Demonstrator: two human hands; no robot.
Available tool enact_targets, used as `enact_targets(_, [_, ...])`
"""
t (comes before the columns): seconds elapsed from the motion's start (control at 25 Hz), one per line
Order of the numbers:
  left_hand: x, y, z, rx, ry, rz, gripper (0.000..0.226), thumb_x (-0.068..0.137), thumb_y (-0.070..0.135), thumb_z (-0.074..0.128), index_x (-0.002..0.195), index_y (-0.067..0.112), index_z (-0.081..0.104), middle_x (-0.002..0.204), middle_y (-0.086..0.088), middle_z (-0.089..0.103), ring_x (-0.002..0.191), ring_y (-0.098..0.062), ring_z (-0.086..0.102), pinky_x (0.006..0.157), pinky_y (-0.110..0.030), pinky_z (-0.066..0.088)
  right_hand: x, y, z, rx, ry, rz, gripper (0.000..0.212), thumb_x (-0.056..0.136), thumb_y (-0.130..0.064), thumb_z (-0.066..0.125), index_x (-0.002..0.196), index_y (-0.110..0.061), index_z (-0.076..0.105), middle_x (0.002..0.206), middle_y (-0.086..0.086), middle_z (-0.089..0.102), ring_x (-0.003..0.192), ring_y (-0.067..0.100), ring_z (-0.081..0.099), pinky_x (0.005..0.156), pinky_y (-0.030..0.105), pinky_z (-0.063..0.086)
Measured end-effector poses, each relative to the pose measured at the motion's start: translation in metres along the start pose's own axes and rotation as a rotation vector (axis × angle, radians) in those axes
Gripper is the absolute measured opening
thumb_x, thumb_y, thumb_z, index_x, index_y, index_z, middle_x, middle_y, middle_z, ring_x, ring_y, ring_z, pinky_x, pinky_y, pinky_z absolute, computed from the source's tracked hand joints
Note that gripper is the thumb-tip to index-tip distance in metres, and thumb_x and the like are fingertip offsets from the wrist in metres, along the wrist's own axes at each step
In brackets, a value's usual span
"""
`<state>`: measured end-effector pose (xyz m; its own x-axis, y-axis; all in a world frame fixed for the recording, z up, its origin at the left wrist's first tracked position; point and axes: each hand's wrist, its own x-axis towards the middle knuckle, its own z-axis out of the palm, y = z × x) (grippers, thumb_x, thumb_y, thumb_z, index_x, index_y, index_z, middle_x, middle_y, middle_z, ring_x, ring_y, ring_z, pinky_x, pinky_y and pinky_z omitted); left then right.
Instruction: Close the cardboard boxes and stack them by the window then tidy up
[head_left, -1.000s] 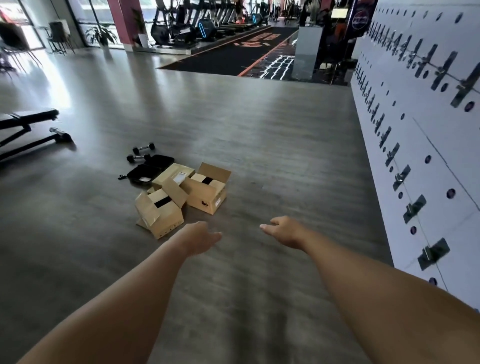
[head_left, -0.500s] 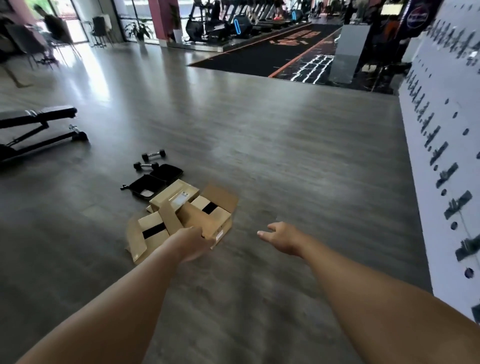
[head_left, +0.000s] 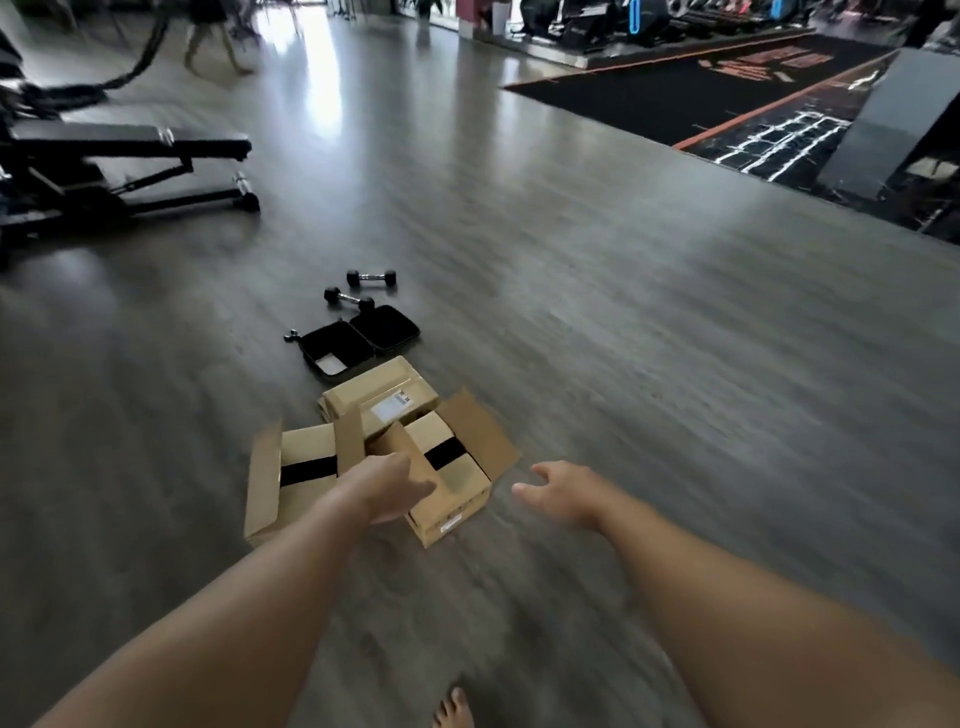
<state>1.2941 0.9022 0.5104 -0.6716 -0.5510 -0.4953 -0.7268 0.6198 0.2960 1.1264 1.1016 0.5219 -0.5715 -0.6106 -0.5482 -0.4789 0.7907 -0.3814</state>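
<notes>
Three cardboard boxes lie together on the grey floor. The left box (head_left: 291, 467) has its flaps up and a black strip across its top. The right box (head_left: 457, 483) stands open too, one flap spread to the right. Behind them sits a closed flat box (head_left: 384, 397) with a white label. My left hand (head_left: 387, 486) reaches out in front of the gap between the two open boxes, fingers extended, holding nothing. My right hand (head_left: 558, 491) hovers just right of the right box, fingers relaxed and empty.
An open black case (head_left: 358, 340) and two small dumbbells (head_left: 358, 288) lie just behind the boxes. A black weight bench (head_left: 119, 166) stands at the far left. A dark mat with gym machines (head_left: 727, 78) fills the far right. My bare toes (head_left: 454, 709) show below.
I have walked closer: the boxes have grown larger and moved under my hands. The white pegged wall on the right has left the view. Both hands stay extended and empty.
</notes>
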Motion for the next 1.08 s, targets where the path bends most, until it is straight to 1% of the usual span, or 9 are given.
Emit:
enact_targets(0.16, [0.071, 0.007, 0.009, -0.025, -0.032, -0.079, 0.057, 0.091, 0.061, 0.050, 0.129, 0.019, 0.057, 0.124, -0.003, 0.063, 0.108, -0.022, 0.061, 0.088, -0.037, 0.052, 0.090, 0.004, -0.016, 0.010, -0.072, -0.026, 0.078, 0.091, -0.065, 0.051, 0.154, -0.022, 0.037, 0.157, 0.003, 0.042, 0.143, 0.024, 0.041, 0.113, 0.035, 0.035])
enact_targets(0.36, [0.140, 0.007, 0.053, -0.049, -0.088, -0.212, 0.053, 0.092, 0.060, 0.049, 0.126, 0.020, 0.057, 0.120, -0.002, 0.063, 0.105, -0.021, 0.060, 0.089, -0.039, 0.052, 0.197, 0.034, 0.011, -0.033, -0.196, -0.073, 0.074, 0.094, -0.060, 0.050, 0.156, -0.021, 0.034, 0.158, 0.003, 0.040, 0.143, 0.026, 0.039, 0.111, 0.038, 0.036])
enact_targets(0.52, [0.218, -0.015, 0.122, -0.044, -0.060, -0.297, 0.045, 0.093, 0.057, 0.049, 0.120, 0.021, 0.057, 0.118, -0.003, 0.063, 0.102, -0.022, 0.061, 0.088, -0.040, 0.053, 0.301, 0.075, 0.069, -0.048, -0.279, -0.081, 0.074, 0.095, -0.057, 0.050, 0.157, -0.022, 0.031, 0.159, 0.004, 0.037, 0.144, 0.027, 0.038, 0.112, 0.038, 0.037])
enact_targets(0.72, [0.330, -0.067, 0.247, -0.087, -0.012, -0.356, 0.046, 0.093, 0.053, 0.049, 0.126, 0.022, 0.053, 0.127, -0.006, 0.060, 0.110, -0.026, 0.059, 0.079, -0.036, 0.048, 0.417, 0.126, 0.180, -0.074, -0.274, -0.099, 0.072, 0.095, -0.052, 0.050, 0.157, -0.024, 0.026, 0.158, 0.007, 0.037, 0.143, 0.030, 0.036, 0.108, 0.043, 0.038])
enact_targets(0.84, [0.394, -0.103, 0.316, -0.138, 0.051, -0.378, 0.052, 0.092, 0.049, 0.048, 0.137, 0.022, 0.045, 0.130, -0.009, 0.059, 0.112, -0.029, 0.059, 0.084, -0.038, 0.051, 0.482, 0.150, 0.246, -0.116, -0.194, -0.093, 0.059, 0.092, -0.050, 0.049, 0.146, -0.030, 0.034, 0.145, 0.012, 0.049, 0.127, 0.035, 0.049, 0.098, 0.046, 0.045])
enact_targets(0.92, [0.425, -0.121, 0.348, -0.188, 0.097, -0.370, 0.068, 0.092, 0.047, 0.046, 0.153, 0.032, 0.020, 0.138, -0.014, 0.055, 0.117, -0.032, 0.057, 0.089, -0.037, 0.049, 0.513, 0.161, 0.277, -0.168, -0.094, -0.105, 0.039, 0.094, -0.047, 0.045, 0.126, -0.025, 0.041, 0.125, 0.017, 0.056, 0.104, 0.036, 0.056, 0.081, 0.044, 0.047])
enact_targets(0.96, [0.437, -0.127, 0.359, -0.230, 0.121, -0.366, 0.075, 0.093, 0.048, 0.045, 0.155, 0.041, 0.005, 0.142, -0.017, 0.051, 0.122, -0.033, 0.054, 0.093, -0.037, 0.047, 0.525, 0.164, 0.289, -0.189, -0.027, -0.114, 0.036, 0.096, -0.047, 0.043, 0.122, -0.022, 0.043, 0.119, 0.019, 0.056, 0.095, 0.036, 0.056, 0.075, 0.043, 0.045])
enact_targets(1.0, [0.450, -0.134, 0.371, -0.288, 0.154, -0.360, 0.078, 0.095, 0.049, 0.046, 0.153, 0.049, -0.005, 0.147, -0.019, 0.046, 0.127, -0.035, 0.051, 0.100, -0.039, 0.044, 0.536, 0.168, 0.302, -0.216, 0.052, -0.126, 0.037, 0.098, -0.048, 0.042, 0.121, -0.019, 0.046, 0.114, 0.020, 0.057, 0.086, 0.034, 0.054, 0.071, 0.040, 0.042])
enact_targets(1.08, [0.472, -0.141, 0.390, -0.438, 0.228, -0.339, 0.080, 0.097, 0.045, 0.052, 0.151, 0.055, -0.006, 0.152, -0.020, 0.037, 0.135, -0.036, 0.043, 0.110, -0.043, 0.037, 0.556, 0.172, 0.323, -0.293, 0.232, -0.156, 0.045, 0.100, -0.050, 0.039, 0.122, -0.015, 0.053, 0.113, 0.023, 0.058, 0.076, 0.031, 0.052, 0.064, 0.036, 0.037])
